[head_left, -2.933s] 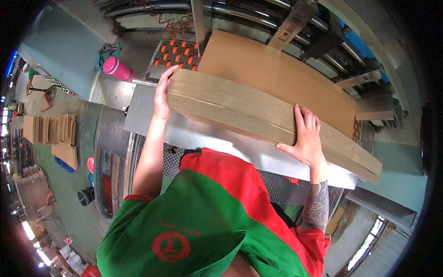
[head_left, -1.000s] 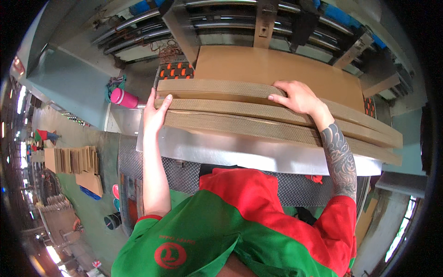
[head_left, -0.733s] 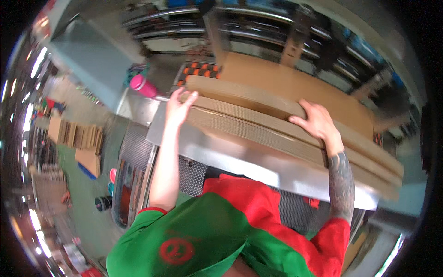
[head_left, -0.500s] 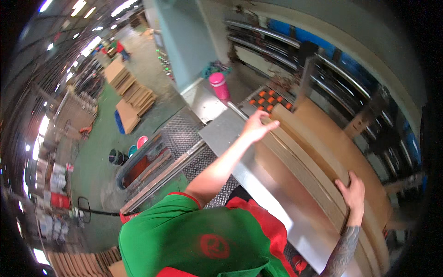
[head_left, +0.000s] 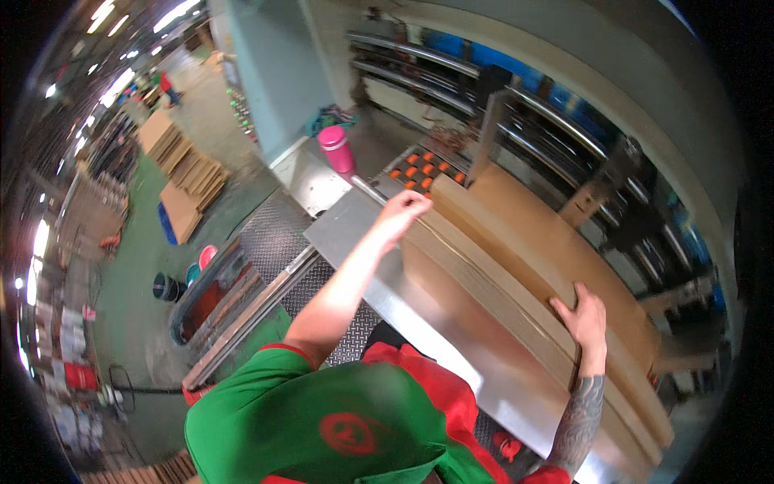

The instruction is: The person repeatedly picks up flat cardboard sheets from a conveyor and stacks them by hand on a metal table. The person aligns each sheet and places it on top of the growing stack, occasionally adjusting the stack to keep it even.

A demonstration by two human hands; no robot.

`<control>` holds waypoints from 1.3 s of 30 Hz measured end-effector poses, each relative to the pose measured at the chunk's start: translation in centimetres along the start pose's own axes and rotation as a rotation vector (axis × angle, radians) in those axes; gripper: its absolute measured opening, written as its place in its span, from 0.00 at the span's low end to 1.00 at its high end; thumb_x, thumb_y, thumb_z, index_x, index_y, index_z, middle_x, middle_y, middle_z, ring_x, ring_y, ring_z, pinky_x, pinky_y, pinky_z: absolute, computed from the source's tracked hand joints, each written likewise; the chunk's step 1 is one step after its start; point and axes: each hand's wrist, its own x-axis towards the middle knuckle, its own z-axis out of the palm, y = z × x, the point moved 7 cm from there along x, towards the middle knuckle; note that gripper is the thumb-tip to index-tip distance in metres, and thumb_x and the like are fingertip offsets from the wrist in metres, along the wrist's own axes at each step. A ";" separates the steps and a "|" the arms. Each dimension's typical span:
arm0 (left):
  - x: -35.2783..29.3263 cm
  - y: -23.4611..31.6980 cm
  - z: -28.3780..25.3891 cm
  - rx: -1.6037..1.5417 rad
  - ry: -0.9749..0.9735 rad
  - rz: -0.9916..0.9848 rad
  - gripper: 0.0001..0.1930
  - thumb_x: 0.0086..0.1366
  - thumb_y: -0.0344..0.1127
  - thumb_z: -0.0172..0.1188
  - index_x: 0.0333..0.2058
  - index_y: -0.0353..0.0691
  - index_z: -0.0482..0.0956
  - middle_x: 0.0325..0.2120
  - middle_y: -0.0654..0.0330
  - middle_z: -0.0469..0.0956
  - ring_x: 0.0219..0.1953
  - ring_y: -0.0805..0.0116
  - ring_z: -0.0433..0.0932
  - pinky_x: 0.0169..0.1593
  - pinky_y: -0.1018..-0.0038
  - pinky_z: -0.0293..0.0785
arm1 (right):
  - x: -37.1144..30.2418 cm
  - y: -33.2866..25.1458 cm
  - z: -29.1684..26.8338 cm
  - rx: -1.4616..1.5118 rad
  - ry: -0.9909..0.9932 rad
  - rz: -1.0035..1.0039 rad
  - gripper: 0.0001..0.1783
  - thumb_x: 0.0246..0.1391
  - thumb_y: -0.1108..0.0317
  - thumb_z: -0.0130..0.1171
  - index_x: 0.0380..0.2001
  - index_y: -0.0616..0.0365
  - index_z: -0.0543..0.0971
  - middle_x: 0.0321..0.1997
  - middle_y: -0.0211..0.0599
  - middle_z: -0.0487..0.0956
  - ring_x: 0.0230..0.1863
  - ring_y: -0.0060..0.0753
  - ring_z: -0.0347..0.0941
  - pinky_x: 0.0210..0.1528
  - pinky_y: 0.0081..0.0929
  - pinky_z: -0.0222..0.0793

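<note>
A long stack of folded brown cardboard sheets (head_left: 501, 292) rests on a shiny metal table (head_left: 435, 343) in front of me. My left hand (head_left: 401, 216) is at the stack's far left end. Its fingers are curled and pressed together by the corner; whether a sheet edge is between them is hidden. Toward the right end, my right hand (head_left: 586, 324) lies on the cardboard, thumb spread away from the fingers. Beyond the stack, a wide flat cardboard sheet (head_left: 524, 211) reaches toward the machine.
A machine with metal rollers (head_left: 556, 121) stands beyond the cardboard. Orange wheels (head_left: 425, 168) and a pink flask (head_left: 335, 148) are at the far left. Left of the table is a patterned metal plate (head_left: 278, 230); cardboard piles (head_left: 181, 173) stand on the green floor.
My left hand's fingers have closed together from a spread pose, staying near the stack's end. My right hand remains on the cardboard. The whole view has shifted, so things appear farther left.
</note>
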 end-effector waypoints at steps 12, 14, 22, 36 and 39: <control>-2.5 -2.3 -0.9 -0.312 -0.013 0.279 0.31 0.80 0.59 0.39 0.56 0.36 0.80 0.56 0.54 0.83 0.62 0.63 0.77 0.67 0.64 0.70 | -0.5 0.2 0.2 0.066 0.007 0.002 0.30 0.55 0.43 0.74 0.44 0.60 0.81 0.43 0.56 0.85 0.47 0.65 0.82 0.49 0.56 0.78; -2.1 -3.2 -0.9 -0.373 -0.008 0.246 0.33 0.80 0.60 0.36 0.54 0.36 0.80 0.52 0.53 0.83 0.59 0.62 0.79 0.65 0.63 0.71 | -0.6 0.3 0.4 0.043 -0.011 0.014 0.31 0.55 0.43 0.74 0.47 0.59 0.81 0.44 0.55 0.86 0.47 0.65 0.82 0.49 0.55 0.79; -1.9 -4.1 -1.8 -0.408 0.066 0.178 0.38 0.78 0.67 0.36 0.51 0.34 0.79 0.48 0.50 0.84 0.53 0.57 0.81 0.62 0.59 0.72 | -0.5 0.3 0.5 0.081 0.046 -0.036 0.31 0.57 0.42 0.73 0.48 0.60 0.80 0.43 0.53 0.86 0.47 0.64 0.82 0.51 0.56 0.79; -11.1 -3.7 -6.1 -0.424 0.097 0.328 0.40 0.78 0.65 0.34 0.47 0.31 0.82 0.44 0.45 0.83 0.53 0.47 0.81 0.65 0.49 0.71 | -3.7 -1.3 1.3 0.028 0.004 -0.113 0.31 0.59 0.42 0.70 0.45 0.61 0.78 0.46 0.52 0.84 0.51 0.60 0.81 0.54 0.52 0.79; -13.8 -3.9 -7.4 -0.445 0.136 0.312 0.39 0.78 0.63 0.33 0.46 0.31 0.82 0.43 0.44 0.84 0.54 0.46 0.80 0.66 0.47 0.70 | -4.7 -1.9 1.5 0.036 -0.024 -0.110 0.30 0.60 0.42 0.70 0.45 0.61 0.78 0.47 0.50 0.83 0.51 0.58 0.81 0.54 0.51 0.78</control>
